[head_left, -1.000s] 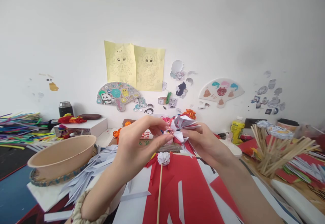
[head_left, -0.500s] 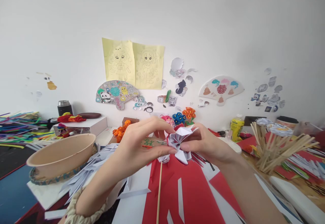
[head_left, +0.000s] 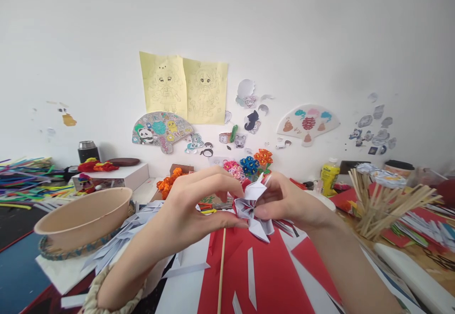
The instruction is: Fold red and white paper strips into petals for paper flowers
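A folded white paper flower (head_left: 255, 194) with red on its left edge hangs over the table between my hands. My right hand (head_left: 289, 205) pinches its right side, the thumb pressed into the centre of the folds. From the left, my left hand (head_left: 194, 200) curves round it, thumb and fingertips against its left edge. Below lie a thin wooden stick (head_left: 222, 271), its upper end hidden behind my left thumb, and a red paper sheet (head_left: 273, 281) with white folded strips (head_left: 251, 276) on top.
On the left stand a beige bowl (head_left: 83, 224) and a heap of folded white paper (head_left: 121, 233). At the right are a bundle of wooden sticks (head_left: 384, 205) and a yellow bottle (head_left: 330, 177). Small blue flowers (head_left: 250, 165) stand behind my hands, near the wall.
The paper flower has turned and sits slightly lower in my fingers. My left fingertips have shifted along its edge. The whole view has moved slightly.
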Motion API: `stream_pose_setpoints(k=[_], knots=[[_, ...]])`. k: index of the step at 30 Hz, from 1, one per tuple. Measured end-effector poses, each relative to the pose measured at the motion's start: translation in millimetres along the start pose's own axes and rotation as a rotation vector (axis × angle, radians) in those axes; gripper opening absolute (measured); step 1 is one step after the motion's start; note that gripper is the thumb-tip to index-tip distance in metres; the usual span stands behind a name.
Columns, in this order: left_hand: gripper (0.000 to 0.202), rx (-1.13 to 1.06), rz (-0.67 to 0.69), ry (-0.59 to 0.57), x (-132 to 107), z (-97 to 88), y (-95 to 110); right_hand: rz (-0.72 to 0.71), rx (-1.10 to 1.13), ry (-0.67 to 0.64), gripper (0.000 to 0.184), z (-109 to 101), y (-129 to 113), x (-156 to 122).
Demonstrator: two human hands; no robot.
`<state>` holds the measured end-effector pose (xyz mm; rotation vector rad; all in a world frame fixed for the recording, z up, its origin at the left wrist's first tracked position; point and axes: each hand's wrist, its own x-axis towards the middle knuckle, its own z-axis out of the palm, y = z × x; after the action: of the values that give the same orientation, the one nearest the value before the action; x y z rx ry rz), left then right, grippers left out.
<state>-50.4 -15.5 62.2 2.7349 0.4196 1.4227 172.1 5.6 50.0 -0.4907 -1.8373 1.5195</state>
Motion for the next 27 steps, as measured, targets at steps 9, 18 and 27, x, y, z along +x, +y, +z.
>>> stream_pose_setpoints(k=[9, 18, 27], knots=[[0.021, 0.0, -0.025, -0.006, 0.0, -0.3, 1.9, -0.028, 0.0, 0.017, 0.008, -0.3, -2.1, -1.8], [0.026, 0.063, -0.128, -0.023, 2.5, -7.2, 6.7, -0.073, -0.129, 0.171, 0.01, 7.5, -7.9, -3.7], [0.006, 0.516, -0.17, 0.196, 4.5, 4.6, 19.5, -0.195, -0.36, 0.448, 0.007, 18.0, -1.0, 6.5]])
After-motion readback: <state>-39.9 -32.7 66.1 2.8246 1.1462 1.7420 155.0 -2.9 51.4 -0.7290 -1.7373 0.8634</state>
